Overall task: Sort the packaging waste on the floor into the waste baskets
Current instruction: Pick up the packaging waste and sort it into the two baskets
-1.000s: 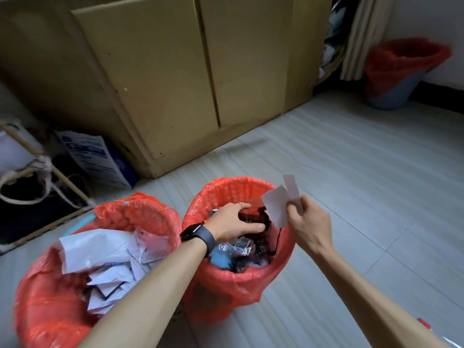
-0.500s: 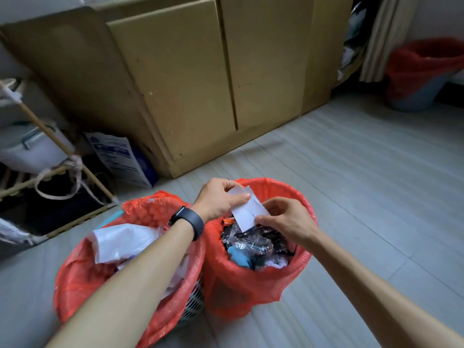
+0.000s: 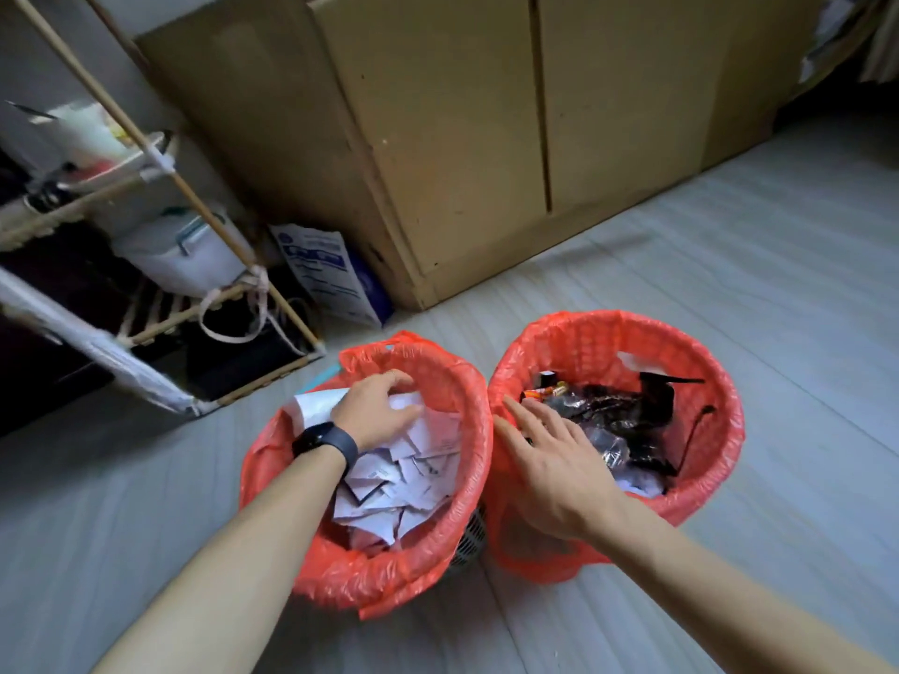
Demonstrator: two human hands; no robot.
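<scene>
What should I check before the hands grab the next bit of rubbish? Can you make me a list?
1. Left hand is inside the left basket, on the white papers: ok.
2. Left hand has let go of its paper: cannot tell, fingers curve over it.
3. Right hand is empty, fingers straight: ok.
4. Left basket and right basket stand upright: ok.
5. More waste waiting on the floor: cannot tell, none shows in this view.
</scene>
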